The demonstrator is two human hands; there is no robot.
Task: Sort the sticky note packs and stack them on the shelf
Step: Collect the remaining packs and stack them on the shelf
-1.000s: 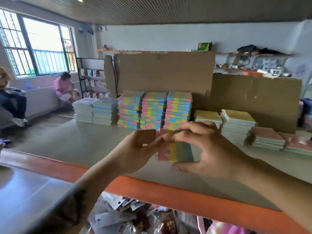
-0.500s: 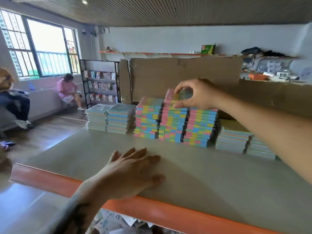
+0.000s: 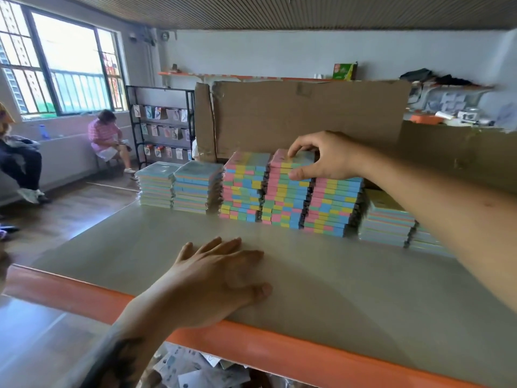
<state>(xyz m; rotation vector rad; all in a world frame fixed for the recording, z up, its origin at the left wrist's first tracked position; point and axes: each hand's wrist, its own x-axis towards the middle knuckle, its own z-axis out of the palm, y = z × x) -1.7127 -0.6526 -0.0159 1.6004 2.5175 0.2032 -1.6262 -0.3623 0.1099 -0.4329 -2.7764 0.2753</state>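
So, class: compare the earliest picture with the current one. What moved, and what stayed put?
The right hand carried the multicoloured pack from near the shelf's front to the top of the middle multicoloured stack, fingers gripping it. The left hand let go and now rests flat on the shelf. The other stacks stayed as they were.

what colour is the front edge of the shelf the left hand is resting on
Orange, seen clearly in the head view along the shelf's front edge below the left hand.
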